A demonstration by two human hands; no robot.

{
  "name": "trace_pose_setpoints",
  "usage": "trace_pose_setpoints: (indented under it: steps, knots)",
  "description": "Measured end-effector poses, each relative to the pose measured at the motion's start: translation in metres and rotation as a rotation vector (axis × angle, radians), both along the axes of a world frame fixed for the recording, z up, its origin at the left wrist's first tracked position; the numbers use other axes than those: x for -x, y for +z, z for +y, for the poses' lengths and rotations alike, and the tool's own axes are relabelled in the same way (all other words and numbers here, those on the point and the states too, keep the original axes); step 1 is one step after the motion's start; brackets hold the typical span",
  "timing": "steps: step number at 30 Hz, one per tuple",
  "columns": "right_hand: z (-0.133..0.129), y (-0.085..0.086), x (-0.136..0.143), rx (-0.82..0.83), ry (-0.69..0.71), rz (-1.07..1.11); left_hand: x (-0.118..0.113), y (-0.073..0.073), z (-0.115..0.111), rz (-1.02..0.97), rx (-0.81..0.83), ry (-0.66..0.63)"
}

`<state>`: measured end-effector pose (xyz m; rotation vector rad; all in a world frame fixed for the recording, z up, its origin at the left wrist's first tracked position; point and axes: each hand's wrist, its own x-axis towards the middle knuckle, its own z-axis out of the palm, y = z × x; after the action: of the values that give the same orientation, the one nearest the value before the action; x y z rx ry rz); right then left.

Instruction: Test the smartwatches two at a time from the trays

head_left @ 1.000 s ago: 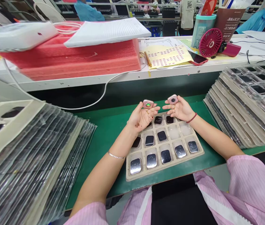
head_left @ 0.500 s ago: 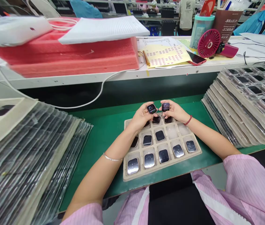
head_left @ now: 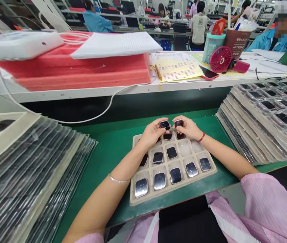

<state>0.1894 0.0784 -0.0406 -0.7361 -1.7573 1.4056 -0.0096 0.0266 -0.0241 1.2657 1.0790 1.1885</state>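
Observation:
My left hand [head_left: 153, 132] holds a square watch [head_left: 164, 125] with a lit dark screen, its thumb on the lower edge. Beside it, my right hand [head_left: 189, 128] grips a second watch [head_left: 178, 123], with the thumb over its face. Both hands are above the far edge of a beige tray [head_left: 151, 199], the two watches close together but apart. Several dark-screened watches lie in the tray's compartments, among them one in the middle row [head_left: 171, 153]. Some compartments near my right wrist hold no watch. My left forearm covers part of the tray's left side.
Stacked trays stand at the left [head_left: 39, 162] and right [head_left: 249, 135] of the green mat [head_left: 100, 168]. Behind, a white shelf [head_left: 82, 94] bears pink foam [head_left: 87, 74], papers, a phone [head_left: 209, 73] and a fan [head_left: 220, 59]. Other people sit farther back.
The view has tilted up a little, so more people show in the background. My right thumb now lies across the face of its watch. Both watches are still held.

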Motion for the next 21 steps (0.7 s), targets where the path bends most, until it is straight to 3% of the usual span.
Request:
trace_pose_setpoints:
  steps: [21]
  knots:
    - [-0.0038,0.0023,-0.0008,-0.077,0.011,-0.038,-0.0018,0.0027,-0.0025,0.067,0.0,0.026]
